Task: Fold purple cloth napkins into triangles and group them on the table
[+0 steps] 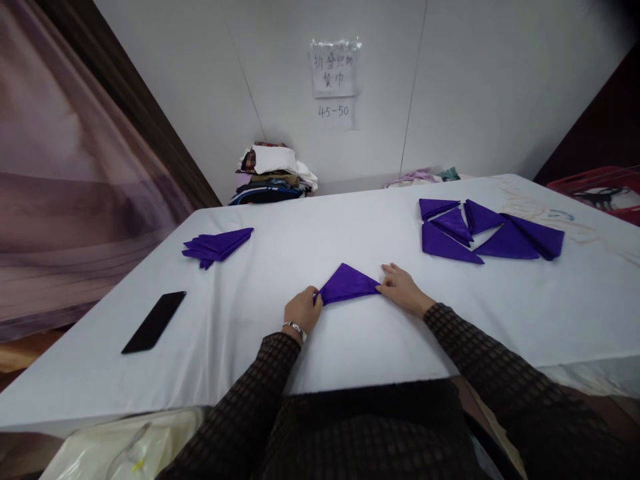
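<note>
Pinching the left corner of the purple triangular folded cloth napkin [347, 283], the left hand [303, 310] is closed on the fabric. I read the right hand [403, 288] as open: its fingers lie flat, touching the napkin's right corner on the white cloth-covered table [310, 233]. The napkin lies flat near the table's front edge, between both hands, apex pointing away from me. Left of it, well apart, sits a stack of purple folded napkins [217, 245]; nearer the left edge lies a black smartphone [154, 321]. To the right, well apart, several purple triangles [507, 243] lie loosely grouped, some overlapping. A pile of folded clothes [273, 173] rests against the far wall.
</note>
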A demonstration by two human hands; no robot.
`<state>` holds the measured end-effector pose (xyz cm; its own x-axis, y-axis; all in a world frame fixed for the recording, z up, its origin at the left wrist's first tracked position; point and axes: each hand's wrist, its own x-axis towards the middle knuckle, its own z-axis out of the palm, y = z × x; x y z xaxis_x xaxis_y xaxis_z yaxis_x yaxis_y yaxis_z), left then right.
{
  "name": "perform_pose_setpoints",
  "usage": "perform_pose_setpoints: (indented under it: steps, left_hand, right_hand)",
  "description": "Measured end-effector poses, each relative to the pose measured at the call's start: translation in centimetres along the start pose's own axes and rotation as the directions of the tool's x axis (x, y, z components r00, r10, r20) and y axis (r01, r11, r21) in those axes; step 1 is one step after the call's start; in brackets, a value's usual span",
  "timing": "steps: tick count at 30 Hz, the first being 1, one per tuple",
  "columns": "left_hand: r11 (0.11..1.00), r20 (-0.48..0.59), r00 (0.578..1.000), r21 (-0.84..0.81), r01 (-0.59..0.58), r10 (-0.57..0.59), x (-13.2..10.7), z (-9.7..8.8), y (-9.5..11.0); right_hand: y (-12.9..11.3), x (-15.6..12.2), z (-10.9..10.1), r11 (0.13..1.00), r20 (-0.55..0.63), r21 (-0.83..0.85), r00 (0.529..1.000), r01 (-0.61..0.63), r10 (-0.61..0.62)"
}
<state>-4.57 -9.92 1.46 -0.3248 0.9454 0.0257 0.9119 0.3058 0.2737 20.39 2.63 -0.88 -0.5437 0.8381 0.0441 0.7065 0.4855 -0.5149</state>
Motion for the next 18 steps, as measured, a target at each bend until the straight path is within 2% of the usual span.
perform_pose_setpoints:
  steps: [3, 7, 10, 13, 15, 18]
  left_hand:
    - [0.999, -0.028, 0.999, 0.008, -0.031, 0.031, -0.1, 0.0, -0.7]
    - [0.994, -0.081, 0.996, -0.094, -0.052, 0.045, 0.1, 0.0, -1.7]
    - [0.948, -0.149, 0.978, -0.262, -0.18, 0.145, 0.1, 0.2, -2.4]
    - [0.863, -0.217, 0.941, -0.384, -0.327, 0.26, -0.3, 0.4, -3.1]
    - [0.837, -0.216, 0.926, -0.399, -0.374, 0.31, -0.5, 0.5, -3.5]
    - [0.846, -0.196, 0.919, -0.361, -0.391, 0.341, -0.8, 0.5, -3.9]
  right_hand:
    - [0.3, -0.2, 0.4, 1.0, -0.034, 0.016, 0.999, -0.005, 0.005]
    - [0.6, -0.2, 0.6, 1.0, -0.032, 0.027, 0.999, -0.004, 0.005]
    - [0.8, -0.2, 0.7, 0.999, -0.038, 0.032, 0.999, 0.001, 0.0]
    - [0.9, -0.3, 0.8, 0.999, -0.048, 0.042, 0.999, 0.009, -0.007]
    - [0.9, -0.3, 0.8, 0.999, -0.048, 0.045, 0.999, 0.008, -0.006]
    - [0.9, -0.4, 0.7, 0.999, -0.046, 0.04, 0.999, 0.004, -0.002]
